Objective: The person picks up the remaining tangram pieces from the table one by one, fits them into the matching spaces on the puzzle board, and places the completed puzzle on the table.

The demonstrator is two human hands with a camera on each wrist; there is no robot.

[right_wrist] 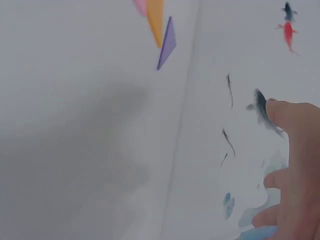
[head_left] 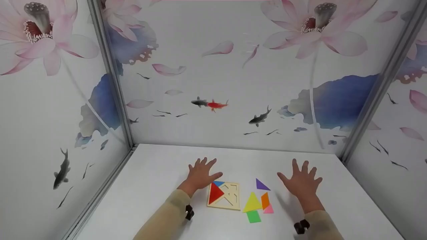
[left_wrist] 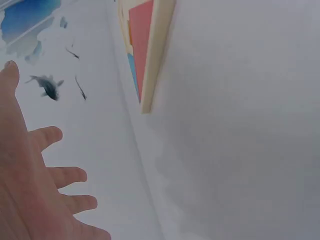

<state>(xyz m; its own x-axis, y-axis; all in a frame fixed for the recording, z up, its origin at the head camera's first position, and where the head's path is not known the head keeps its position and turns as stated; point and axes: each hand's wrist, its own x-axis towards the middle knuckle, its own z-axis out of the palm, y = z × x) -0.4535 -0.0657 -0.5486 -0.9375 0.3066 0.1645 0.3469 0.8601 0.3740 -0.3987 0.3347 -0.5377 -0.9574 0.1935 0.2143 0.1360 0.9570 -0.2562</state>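
My left hand (head_left: 200,175) is held with fingers spread at the upper left corner of a wooden tangram tray (head_left: 239,196), holding nothing. In the tray lie a red triangle (head_left: 215,194) and a blue piece (head_left: 219,183), partly covered by the thumb in the head view; bare recesses show to the right. Loose pieces lie right of the tray: a purple triangle (head_left: 262,185), a yellow triangle (head_left: 253,202), an orange parallelogram (head_left: 265,201), a pink piece (head_left: 269,209) and a green piece (head_left: 254,216). My right hand (head_left: 303,181), fingers splayed and holding nothing, is right of them.
The white table (head_left: 160,163) is walled in by printed panels (head_left: 213,73) with lotus flowers and fish, joined by grey metal posts (head_left: 111,73). A dark device (head_left: 189,212) sits on my left wrist and another dark device (head_left: 302,226) on my right.
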